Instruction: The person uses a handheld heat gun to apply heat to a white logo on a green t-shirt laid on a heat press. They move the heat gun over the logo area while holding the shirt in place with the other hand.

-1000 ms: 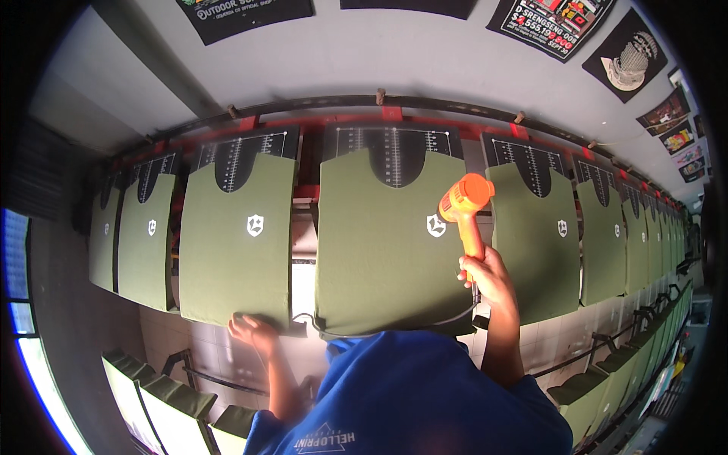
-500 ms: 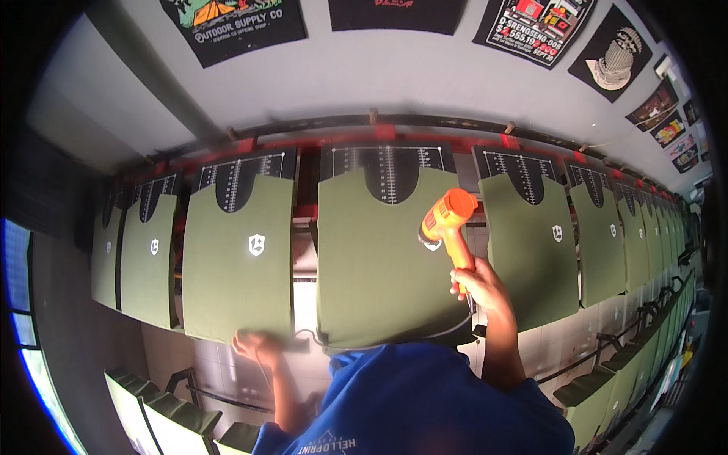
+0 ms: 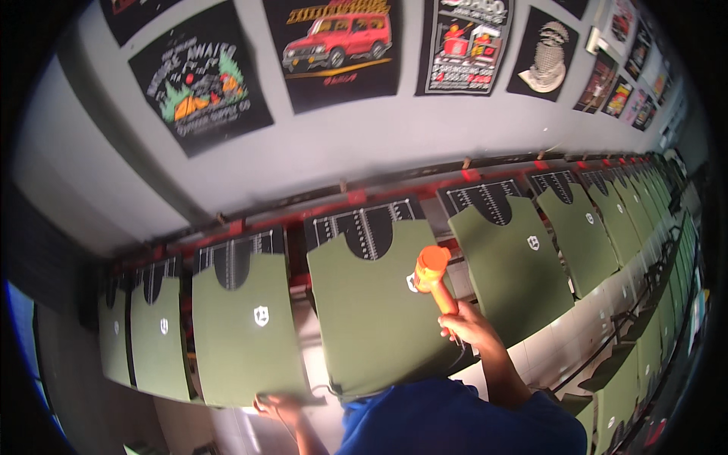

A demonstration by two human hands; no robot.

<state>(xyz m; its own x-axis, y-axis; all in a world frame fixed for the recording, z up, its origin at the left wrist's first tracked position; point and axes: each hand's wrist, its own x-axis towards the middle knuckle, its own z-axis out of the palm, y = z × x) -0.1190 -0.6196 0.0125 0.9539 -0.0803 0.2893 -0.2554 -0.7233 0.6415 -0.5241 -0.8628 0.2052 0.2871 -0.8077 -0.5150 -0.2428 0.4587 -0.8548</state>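
The right hand (image 3: pixel 464 326) is clenched round the handle of an orange handheld tool (image 3: pixel 432 274), its round head raised over the white chest emblem of the middle olive-green shirt (image 3: pixel 371 311), stretched on a flat printing board. The left hand (image 3: pixel 279 404) lies flat, fingers spread, on the near hem of the left olive-green shirt (image 3: pixel 243 326). Every shirt in the row (image 3: pixel 599 227) running far right already carries the emblem; what remains cannot be judged. Printed black shirts (image 3: pixel 201 76) hang on the far wall.
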